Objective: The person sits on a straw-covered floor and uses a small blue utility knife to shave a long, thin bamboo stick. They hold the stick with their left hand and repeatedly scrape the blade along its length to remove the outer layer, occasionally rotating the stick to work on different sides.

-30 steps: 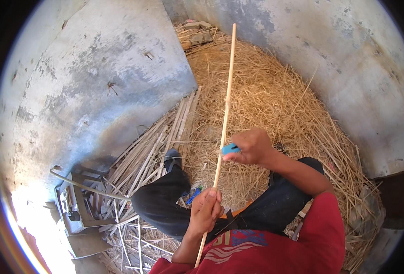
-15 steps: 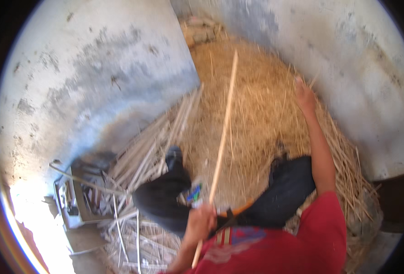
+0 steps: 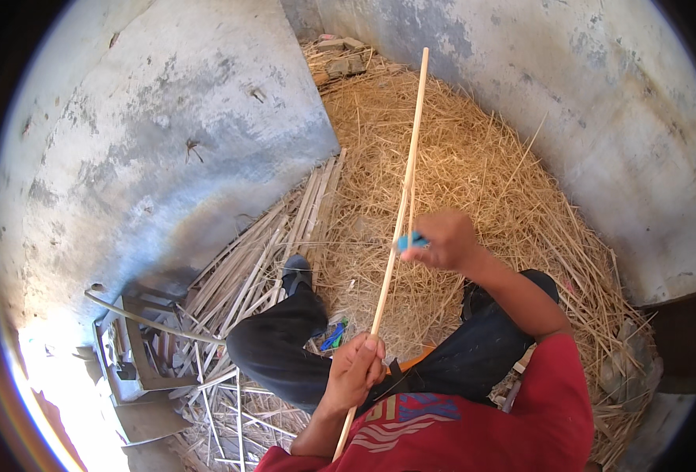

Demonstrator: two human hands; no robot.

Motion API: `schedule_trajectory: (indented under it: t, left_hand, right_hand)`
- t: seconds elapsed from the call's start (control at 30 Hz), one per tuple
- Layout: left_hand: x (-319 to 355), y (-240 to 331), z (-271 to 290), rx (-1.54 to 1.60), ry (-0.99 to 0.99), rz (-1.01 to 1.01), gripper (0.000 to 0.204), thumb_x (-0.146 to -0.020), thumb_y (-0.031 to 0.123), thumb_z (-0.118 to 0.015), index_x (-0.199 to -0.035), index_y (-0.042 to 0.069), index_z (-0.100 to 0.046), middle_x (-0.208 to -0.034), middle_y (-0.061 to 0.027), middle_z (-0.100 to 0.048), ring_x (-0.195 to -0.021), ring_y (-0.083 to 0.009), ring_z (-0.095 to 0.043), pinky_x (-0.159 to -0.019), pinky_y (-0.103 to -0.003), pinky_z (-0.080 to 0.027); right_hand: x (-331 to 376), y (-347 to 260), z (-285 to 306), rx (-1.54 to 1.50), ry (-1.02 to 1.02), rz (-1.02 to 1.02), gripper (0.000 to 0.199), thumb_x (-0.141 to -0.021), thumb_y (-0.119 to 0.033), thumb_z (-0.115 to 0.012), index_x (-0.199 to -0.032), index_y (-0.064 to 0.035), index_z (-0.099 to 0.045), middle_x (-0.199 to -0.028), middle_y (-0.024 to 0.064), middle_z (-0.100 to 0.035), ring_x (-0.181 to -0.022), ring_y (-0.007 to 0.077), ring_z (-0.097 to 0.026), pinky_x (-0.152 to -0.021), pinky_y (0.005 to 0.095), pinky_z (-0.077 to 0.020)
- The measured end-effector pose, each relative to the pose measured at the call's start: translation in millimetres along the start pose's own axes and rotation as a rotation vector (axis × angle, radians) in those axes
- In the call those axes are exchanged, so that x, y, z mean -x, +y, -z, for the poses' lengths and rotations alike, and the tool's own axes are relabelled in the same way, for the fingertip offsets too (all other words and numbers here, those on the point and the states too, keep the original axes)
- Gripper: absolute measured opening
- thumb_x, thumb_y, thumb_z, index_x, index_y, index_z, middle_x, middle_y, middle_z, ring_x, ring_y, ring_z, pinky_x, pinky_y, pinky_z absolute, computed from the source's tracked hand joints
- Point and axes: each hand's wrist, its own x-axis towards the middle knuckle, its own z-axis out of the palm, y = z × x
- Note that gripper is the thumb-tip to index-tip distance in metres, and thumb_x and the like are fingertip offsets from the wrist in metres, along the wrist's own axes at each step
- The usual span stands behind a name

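Note:
A long, pale strip of split bamboo or wood (image 3: 412, 149) slants from my lap up toward the far wall. Its lower part is in my left hand (image 3: 354, 371), with the fingers closed around it and the thumb on top. Partway along it, my right hand (image 3: 446, 238) is closed on a small blue-handled tool (image 3: 415, 241), which looks like a knife. That tool meets the strip's right side, its blade mostly hidden. A thin sliver seems to stand beside the strip there.
Straw-like shavings (image 3: 466, 157) cover the floor ahead. Split strips (image 3: 246, 252) are heaped at the left, beside a grey frame-like box (image 3: 139, 346). Weathered walls (image 3: 183, 134) rise on both sides. My dark-trousered legs (image 3: 277, 338) are folded, with a blue item (image 3: 334, 337) between them.
My right hand has come back from the far right to the strip, with the blue-handled tool now visible. The strip's far end has shifted slightly right and farther away; my left hand still grips it.

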Motion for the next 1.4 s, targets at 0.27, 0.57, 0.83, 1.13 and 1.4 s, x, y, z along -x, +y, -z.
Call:
schedule_trajectory:
  t: [0.27,0.57,0.83,1.13,1.4]
  left_hand:
    - [24,-8,4,-0.161,-0.017,0.080,0.029,-0.103,0.026,-0.039,-0.089,0.004,-0.050,-0.054,0.0053,-0.040,-0.047,-0.0016,-0.032,-0.045,-0.019,-0.026]
    - [69,-26,8,-0.281,-0.081,0.194,0.026,-0.102,0.022,-0.042,-0.086,0.005,-0.052,-0.055,0.0052,-0.043,-0.048,-0.0013,-0.034,-0.044,-0.020,-0.028]
    - [38,1,18,-0.599,0.229,-0.026,0.027,-0.101,0.022,-0.043,-0.089,0.003,-0.057,-0.052,0.0056,-0.043,-0.047,-0.0011,-0.037,-0.044,-0.020,-0.029]
    - [6,6,9,-0.378,0.151,-0.054,0.026,-0.102,0.023,-0.041,-0.094,0.002,-0.055,-0.052,0.0070,-0.040,-0.045,-0.0004,-0.033,-0.043,-0.019,-0.026]
    - [-2,-3,15,-0.204,0.094,-0.021,0.028,-0.103,0.022,-0.038,-0.090,0.000,-0.051,-0.049,0.0034,-0.037,-0.042,-0.0043,-0.030,-0.042,-0.021,-0.028]
  right_hand:
    - [-19,51,14,0.247,0.106,0.000,0.066,-0.089,-0.068,-0.038,-0.058,-0.0110,-0.047,-0.045,0.0029,-0.038,-0.038,0.0193,-0.043,-0.038,0.0327,-0.0344]
    - [-6,137,60,0.416,0.153,-0.401,0.069,-0.091,-0.070,-0.032,-0.069,-0.0138,-0.065,-0.044,-0.0029,-0.045,-0.037,0.0123,-0.042,-0.034,0.0284,-0.0330]
    - [7,-11,5,-0.032,-0.075,0.056,0.062,-0.079,-0.072,-0.053,-0.060,-0.0128,-0.052,-0.049,0.0022,-0.045,-0.042,0.0204,-0.048,-0.040,0.0339,-0.0346]
    - [5,-31,-18,0.046,-0.122,0.000,0.060,-0.072,-0.072,-0.059,-0.058,-0.0144,-0.049,-0.049,0.0019,-0.045,-0.043,0.0200,-0.051,-0.042,0.0338,-0.0370]
    - [5,-34,-21,0.026,-0.079,0.118,0.063,-0.076,-0.073,-0.056,-0.055,-0.0145,-0.048,-0.045,0.0018,-0.044,-0.037,0.0197,-0.047,-0.037,0.0335,-0.0349]
